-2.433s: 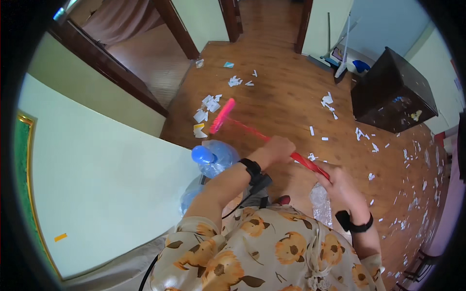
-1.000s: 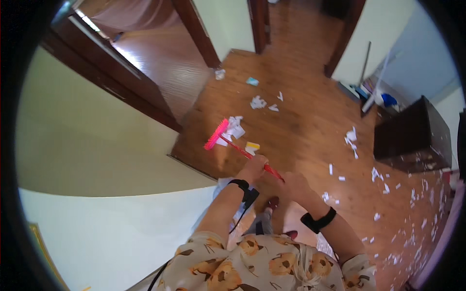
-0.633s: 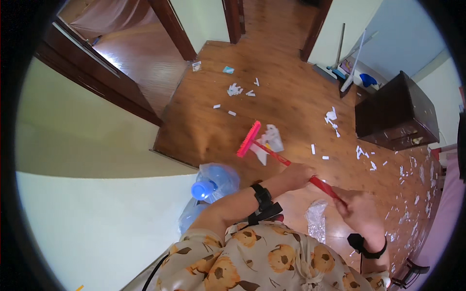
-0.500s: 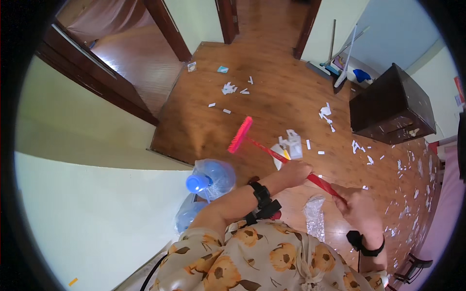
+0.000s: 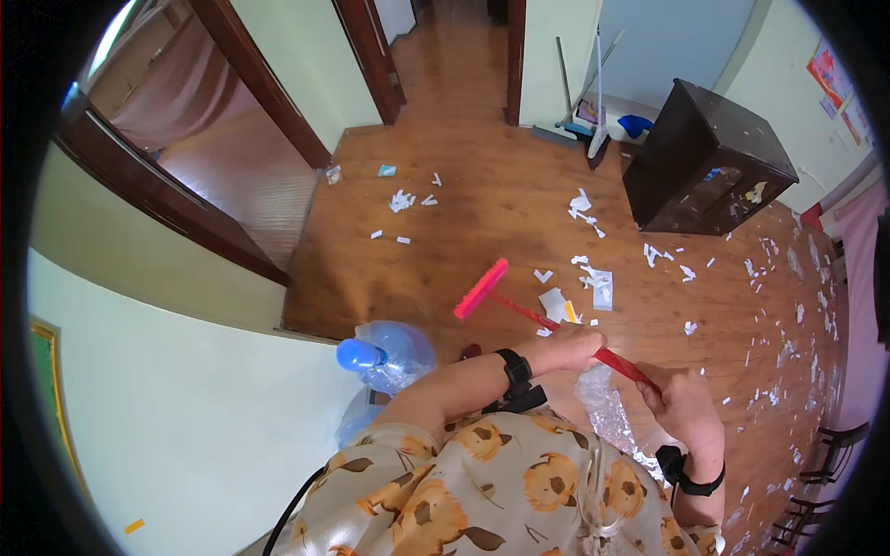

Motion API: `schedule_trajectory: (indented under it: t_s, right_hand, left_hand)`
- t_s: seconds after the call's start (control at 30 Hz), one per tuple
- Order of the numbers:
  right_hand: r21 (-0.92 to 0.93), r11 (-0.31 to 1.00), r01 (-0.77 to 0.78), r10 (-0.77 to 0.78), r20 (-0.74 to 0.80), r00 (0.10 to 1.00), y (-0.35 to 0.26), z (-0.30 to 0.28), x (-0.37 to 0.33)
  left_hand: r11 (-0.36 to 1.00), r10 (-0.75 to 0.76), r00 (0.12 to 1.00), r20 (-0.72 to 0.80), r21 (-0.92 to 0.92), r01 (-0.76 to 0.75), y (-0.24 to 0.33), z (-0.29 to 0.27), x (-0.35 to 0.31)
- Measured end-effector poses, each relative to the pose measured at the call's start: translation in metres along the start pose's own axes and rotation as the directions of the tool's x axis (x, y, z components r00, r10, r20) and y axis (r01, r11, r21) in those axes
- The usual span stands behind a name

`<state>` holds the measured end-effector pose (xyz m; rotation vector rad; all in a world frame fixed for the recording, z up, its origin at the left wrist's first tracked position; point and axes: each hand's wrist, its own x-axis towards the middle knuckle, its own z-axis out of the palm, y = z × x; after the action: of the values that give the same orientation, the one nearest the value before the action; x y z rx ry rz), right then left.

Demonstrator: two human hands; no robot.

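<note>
My left hand [image 5: 577, 347] is closed around the red handle of a broom [image 5: 482, 289] with a bright pink bristle head. Farther up the same handle, toward its end on the right, my right hand [image 5: 684, 404] is wrapped round it too. The handle slants from upper left to lower right in front of my body. Whether the bristles touch the wooden floor, I cannot tell. Just beyond my left hand lie a white sheet with a yellow patch [image 5: 556, 306] and a flat white packet [image 5: 602, 289]. A crumpled sheet of clear plastic [image 5: 607, 408] lies below the handle between my hands.
Large blue water jugs [image 5: 397, 357] in clear plastic stand by the wall at left. White paper scraps [image 5: 401, 201] are strewn over the floor [image 5: 464, 222], thickest at right. A dark cabinet [image 5: 709, 162] stands at far right, near brooms and a dustpan [image 5: 557, 136]. Chairs [image 5: 834, 454] stand lower right.
The view has shifted, bringing more of the cabinet front and the chairs into sight. The broom head has moved right, away from the far-left scraps. Both hands keep their hold.
</note>
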<state>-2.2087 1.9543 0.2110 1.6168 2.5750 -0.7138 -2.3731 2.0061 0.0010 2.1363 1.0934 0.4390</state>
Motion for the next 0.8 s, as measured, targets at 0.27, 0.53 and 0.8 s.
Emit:
schedule_trajectory:
  t_s: [0.27, 0.53, 0.8]
  right_hand:
    - [0.063, 0.962, 0.265, -0.264, -0.036, 0.964, -0.027, 0.028, 0.09]
    - [-0.078, 0.909, 0.409, -0.381, 0.239, 0.893, -0.114, 0.088, 0.287]
    - [0.035, 0.861, 0.507, -0.5, 0.238, 0.833, -0.191, 0.112, 0.432]
  left_hand:
    - [0.971, -0.182, 0.983, -0.027, 0.155, 0.184, -0.091, -0.063, -0.04]
    - [0.924, -0.342, 0.928, -0.145, 0.125, 0.36, -0.245, -0.168, -0.116]
    - [0.865, -0.488, 0.834, -0.258, -0.014, 0.502, -0.357, -0.245, -0.139]
